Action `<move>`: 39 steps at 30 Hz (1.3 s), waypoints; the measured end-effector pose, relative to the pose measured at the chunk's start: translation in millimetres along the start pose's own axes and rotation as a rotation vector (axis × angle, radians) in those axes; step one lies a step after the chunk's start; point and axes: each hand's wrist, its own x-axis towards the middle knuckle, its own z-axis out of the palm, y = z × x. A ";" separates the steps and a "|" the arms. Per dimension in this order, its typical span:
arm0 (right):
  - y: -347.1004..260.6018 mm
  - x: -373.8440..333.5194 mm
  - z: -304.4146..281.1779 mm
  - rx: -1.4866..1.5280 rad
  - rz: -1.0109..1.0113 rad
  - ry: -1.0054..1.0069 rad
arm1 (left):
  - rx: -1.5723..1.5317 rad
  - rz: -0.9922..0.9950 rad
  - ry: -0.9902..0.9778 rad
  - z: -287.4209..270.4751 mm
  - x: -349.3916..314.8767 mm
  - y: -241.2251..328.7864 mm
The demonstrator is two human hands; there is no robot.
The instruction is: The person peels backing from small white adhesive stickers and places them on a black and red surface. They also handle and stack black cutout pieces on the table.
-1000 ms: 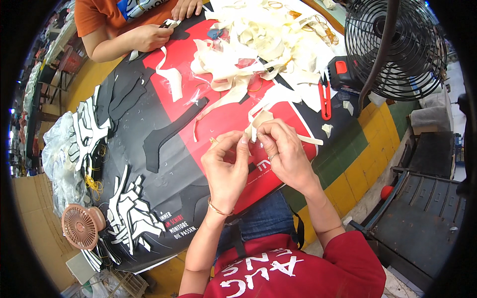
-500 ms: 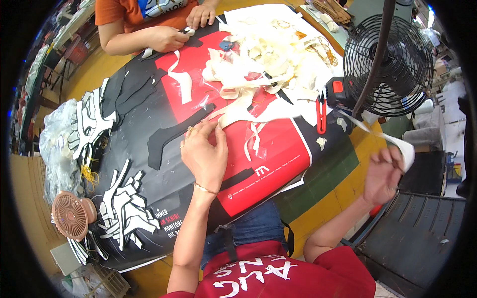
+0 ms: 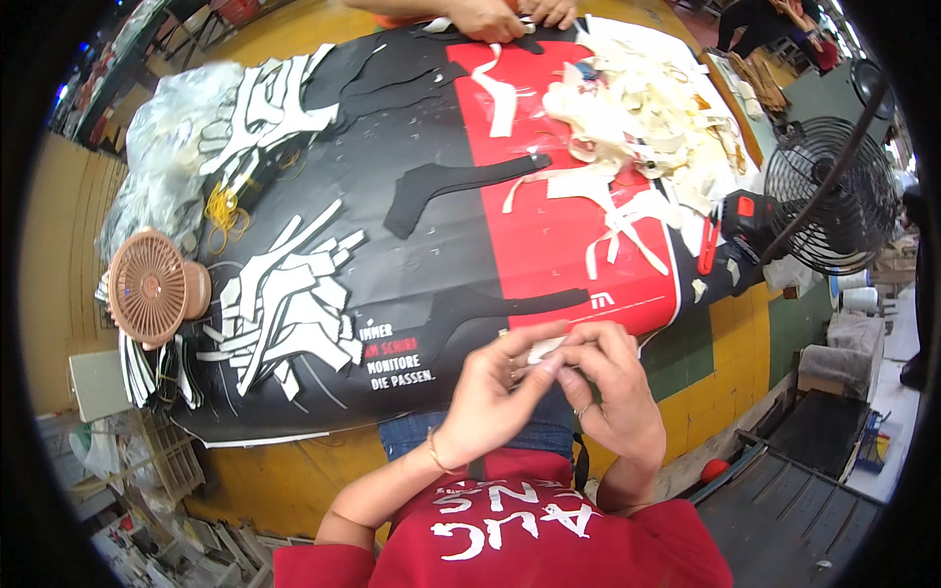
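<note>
A small white piece [image 3: 545, 351] is pinched in both grips, left hand [image 3: 495, 400] and right hand [image 3: 615, 392]; curved black fabric [image 3: 537, 302] is laid beyond it.

The white piece [image 3: 546, 350] pinched between left hand [image 3: 495, 394] and right hand [image 3: 616, 394] is partly covered by both; full outline cannot be told. Upper edge cuts a co-worker's forearm [image 3: 407, 6]; lower edge cuts the red shirt [image 3: 627, 554]. A dark pole [image 3: 868, 115] hides part of the black fan [image 3: 851, 204]. Cream strips [image 3: 647, 98] overlap; many ends are hidden.
</note>
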 end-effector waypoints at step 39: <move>-1.3 138.3 62.9 -0.004 -0.056 -0.788 | 1.563 0.629 0.531 -97.9 -68.9 -47.9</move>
